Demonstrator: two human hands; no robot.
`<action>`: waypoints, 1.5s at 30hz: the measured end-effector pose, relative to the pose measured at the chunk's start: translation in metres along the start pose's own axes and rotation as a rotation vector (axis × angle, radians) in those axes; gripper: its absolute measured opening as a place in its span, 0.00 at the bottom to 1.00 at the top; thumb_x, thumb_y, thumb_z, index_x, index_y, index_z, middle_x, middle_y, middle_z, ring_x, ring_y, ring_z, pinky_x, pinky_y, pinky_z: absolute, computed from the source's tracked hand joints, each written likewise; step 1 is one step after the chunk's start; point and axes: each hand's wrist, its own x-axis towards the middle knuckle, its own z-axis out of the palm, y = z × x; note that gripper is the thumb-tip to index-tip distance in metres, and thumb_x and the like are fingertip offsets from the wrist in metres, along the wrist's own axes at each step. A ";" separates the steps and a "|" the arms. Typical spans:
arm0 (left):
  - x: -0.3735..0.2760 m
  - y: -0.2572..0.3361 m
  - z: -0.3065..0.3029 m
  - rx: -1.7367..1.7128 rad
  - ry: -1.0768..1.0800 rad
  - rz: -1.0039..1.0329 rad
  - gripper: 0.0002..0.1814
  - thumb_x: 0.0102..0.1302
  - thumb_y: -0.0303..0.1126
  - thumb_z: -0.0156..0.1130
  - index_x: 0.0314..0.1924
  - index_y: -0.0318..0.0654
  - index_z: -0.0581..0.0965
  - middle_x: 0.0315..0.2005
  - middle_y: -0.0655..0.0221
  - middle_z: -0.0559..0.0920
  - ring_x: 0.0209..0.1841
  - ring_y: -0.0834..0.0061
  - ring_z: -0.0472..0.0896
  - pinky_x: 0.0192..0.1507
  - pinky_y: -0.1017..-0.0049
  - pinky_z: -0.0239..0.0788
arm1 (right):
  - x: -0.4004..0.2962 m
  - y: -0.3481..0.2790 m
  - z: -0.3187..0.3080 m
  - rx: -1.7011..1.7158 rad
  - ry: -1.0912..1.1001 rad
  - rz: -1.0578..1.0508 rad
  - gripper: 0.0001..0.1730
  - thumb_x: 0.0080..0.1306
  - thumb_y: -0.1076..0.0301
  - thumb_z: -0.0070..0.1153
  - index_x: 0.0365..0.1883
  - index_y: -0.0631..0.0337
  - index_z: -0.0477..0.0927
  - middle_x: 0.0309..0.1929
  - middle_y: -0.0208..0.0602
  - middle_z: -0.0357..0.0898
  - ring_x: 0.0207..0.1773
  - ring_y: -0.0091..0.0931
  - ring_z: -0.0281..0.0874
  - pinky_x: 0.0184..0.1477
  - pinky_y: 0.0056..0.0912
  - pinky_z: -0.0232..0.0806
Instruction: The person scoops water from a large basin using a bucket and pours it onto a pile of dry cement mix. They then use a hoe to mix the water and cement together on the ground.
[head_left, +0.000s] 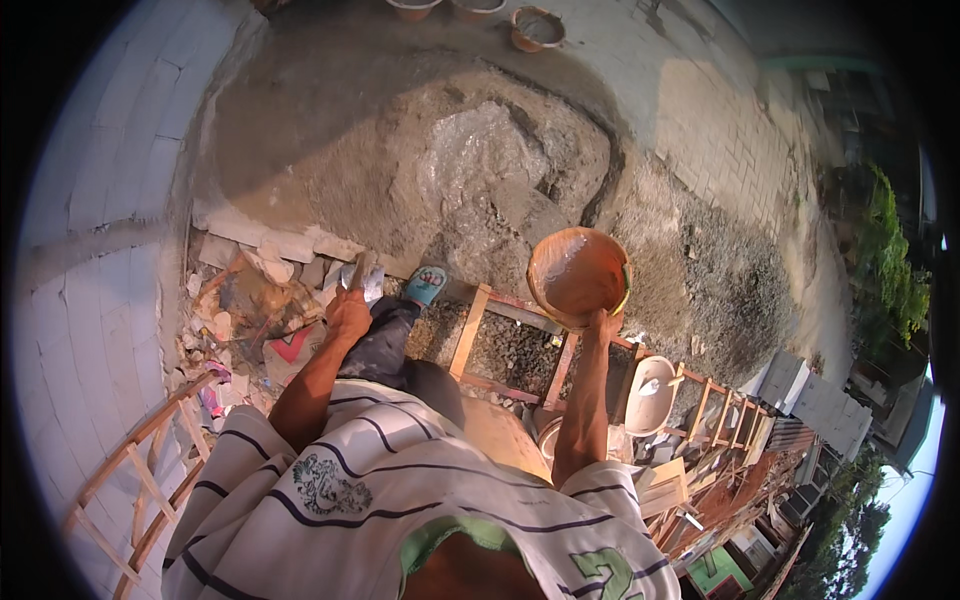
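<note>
My right hand grips the near rim of an orange-brown bucket. Its wet inside faces up at me, and it hangs above the edge of a heap of wet mortar. In my left hand is a hand tool that looks like a trowel, with its far end raised over the rubble. The fingers hide part of its grip. My foot in a teal sandal stands at the near edge of the mortar, between the two hands.
A wooden ladder lies below the bucket, over gravel. Broken masonry and rubbish fill the left side, beside a block wall and another wooden ladder. A pale oval tub sits right; several buckets stand at the far side.
</note>
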 end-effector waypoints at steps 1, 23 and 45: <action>0.000 0.001 -0.001 -0.014 0.003 0.011 0.12 0.49 0.30 0.68 0.36 0.40 0.81 0.37 0.51 0.80 0.38 0.51 0.83 0.41 0.59 0.77 | 0.008 -0.005 -0.005 -0.015 -0.010 -0.056 0.31 0.60 0.65 0.58 0.62 0.66 0.71 0.52 0.44 0.80 0.50 0.33 0.79 0.51 0.36 0.71; 0.010 -0.033 0.010 -0.015 -0.079 -0.158 0.17 0.49 0.37 0.72 0.40 0.44 0.80 0.42 0.56 0.82 0.44 0.55 0.83 0.47 0.62 0.76 | 0.120 -0.222 -0.068 -0.821 0.586 -0.752 0.37 0.63 0.68 0.49 0.72 0.27 0.66 0.74 0.60 0.58 0.42 0.44 0.87 0.27 0.39 0.74; 0.017 0.004 -0.021 0.089 -0.209 -0.070 0.16 0.59 0.35 0.58 0.46 0.37 0.80 0.47 0.56 0.84 0.55 0.62 0.80 0.56 0.65 0.71 | 0.025 -0.148 -0.229 -0.022 0.709 -0.568 0.34 0.55 0.76 0.48 0.64 0.70 0.70 0.59 0.56 0.74 0.55 0.45 0.79 0.61 0.48 0.70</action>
